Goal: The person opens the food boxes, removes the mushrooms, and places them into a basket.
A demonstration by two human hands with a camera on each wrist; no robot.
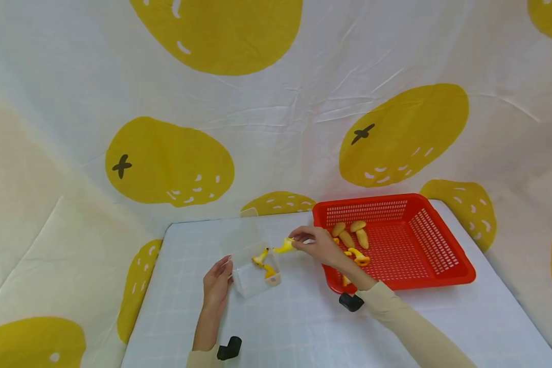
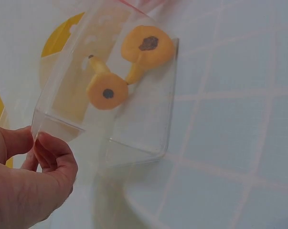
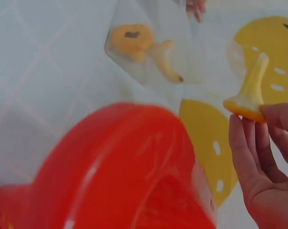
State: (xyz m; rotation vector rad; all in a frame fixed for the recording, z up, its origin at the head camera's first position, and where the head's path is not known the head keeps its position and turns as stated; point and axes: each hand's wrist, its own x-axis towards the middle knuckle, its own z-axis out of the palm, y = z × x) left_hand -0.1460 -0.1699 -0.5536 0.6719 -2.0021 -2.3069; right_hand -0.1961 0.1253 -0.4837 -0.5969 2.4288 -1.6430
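Observation:
My left hand (image 1: 217, 280) pinches the left edge of a clear plastic box (image 2: 139, 145) with thumb and fingers. Inside the box lie two orange-yellow mushrooms (image 2: 105, 95), their caps with dark spots. Between the thumb and fingertips of my right hand (image 1: 319, 247) is another yellow mushroom (image 3: 252, 88), gripped by its cap with the stem pointing away. This mushroom is just beyond the box's right side in the head view. The box's transparent lid (image 1: 239, 231) stands raised behind it, hard to make out.
A red plastic basket (image 1: 400, 284) with perforated walls stands on the right of the table. On its left side lie several mushrooms, some tan (image 1: 362, 238), some yellow (image 1: 361, 260). Cloth with yellow fruit prints hangs behind the white table (image 1: 294, 327).

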